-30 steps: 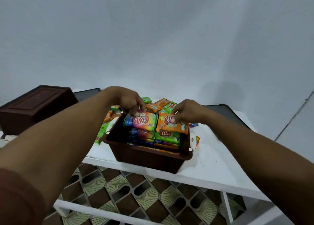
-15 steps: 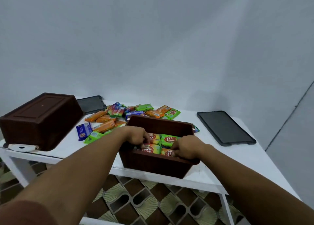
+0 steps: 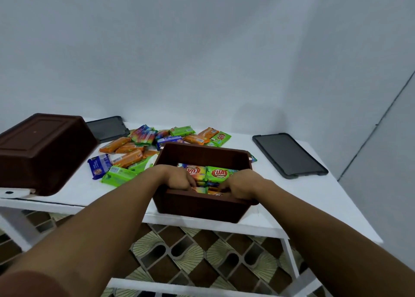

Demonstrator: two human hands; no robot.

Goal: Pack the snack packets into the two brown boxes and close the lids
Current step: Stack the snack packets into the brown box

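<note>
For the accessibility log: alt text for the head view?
The left hand and right hand reach into an open brown box on a white table, fingers curled on the snack packets inside. Loose packets lie behind it; a second brown box stands at left; two dark lids lie flat.

The fingers [image 3: 188, 183] of the left hand [image 3: 178, 179] and those [image 3: 225, 187] of the right hand [image 3: 239, 185] dip into the open rectangular brown plastic box [image 3: 202, 205], just behind its near wall, with the tips among the foil-wrapped snack packets [image 3: 216, 174] stacked inside. The box stands at the near edge of the white flat-topped table [image 3: 292, 204]. Behind and left of the fingers, beyond the box, loose multicoloured snack packets [image 3: 134, 154] lie heaped on the table. Far to the fingers' left sits an upturned brown plastic box [image 3: 42, 148], with a dark flat rectangular lid [image 3: 106, 128] behind it. A second dark flat lid [image 3: 288, 155] lies well apart, to the right of the fingers
</note>
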